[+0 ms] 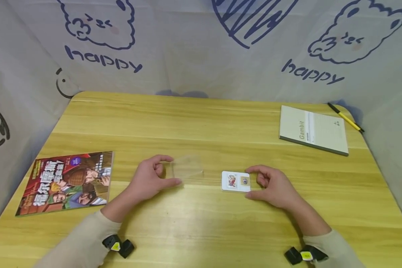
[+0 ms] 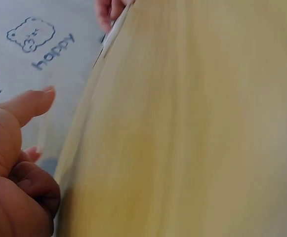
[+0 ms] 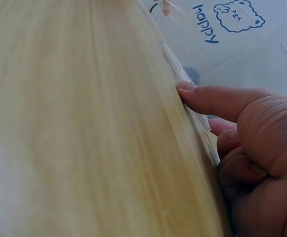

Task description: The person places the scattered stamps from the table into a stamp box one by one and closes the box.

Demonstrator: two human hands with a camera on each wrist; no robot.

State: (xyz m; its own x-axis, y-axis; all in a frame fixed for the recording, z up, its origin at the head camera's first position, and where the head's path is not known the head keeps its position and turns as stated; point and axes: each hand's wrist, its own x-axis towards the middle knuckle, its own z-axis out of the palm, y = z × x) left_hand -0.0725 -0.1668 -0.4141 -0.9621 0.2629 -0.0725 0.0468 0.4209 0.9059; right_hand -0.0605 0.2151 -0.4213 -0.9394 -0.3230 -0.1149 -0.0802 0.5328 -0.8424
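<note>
Between thumb and forefinger, my left hand point(image 1: 149, 178) holds a clear, flat plastic piece point(image 1: 187, 166) by its left side. The piece is see-through, so its exact shape is hard to make out; it may be a cover. To its right lies a small white card point(image 1: 235, 188) bearing two little stamp-like pictures. My right hand point(image 1: 271, 186) pinches this card at its right end, thumb on the near edge and forefinger on the far edge. A thin clear rim point(image 3: 175, 61) shows along the card in the right wrist view. The card and the plastic piece are apart.
A comic-style magazine point(image 1: 70, 182) lies on the wooden table point(image 1: 187, 230) at the left. At the back right is a Gambit notebook point(image 1: 313, 130), with a yellow and black pen point(image 1: 346, 117) beside it. A white cloth point(image 1: 187, 56) with drawings hangs behind.
</note>
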